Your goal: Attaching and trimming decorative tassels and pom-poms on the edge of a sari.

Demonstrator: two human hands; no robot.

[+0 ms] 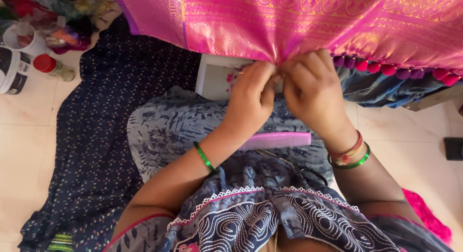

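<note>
At upper centre, the soft, light, likely slippery pink silk saree [308, 20] is pinched at its hem by left hand [251, 95] and right hand [313, 90], best gripped there.

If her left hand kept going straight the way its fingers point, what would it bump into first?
The left hand points up into the pink cloth whose edge it already pinches, so it would probably meet that first; depth is unclear.

Hidden or cut off, for your check:
- pink fabric [308, 20]: runs off the top and right edges; you cannot see its full extent.
- Fingertips of your left hand [251, 95] and right hand [311, 90]: tucked against the fabric hem; what they pinch is too small to tell.
- pink comb [276, 140]: one end hidden behind your left wrist.
- Jars [19, 54] at the left edge: cropped.
</note>
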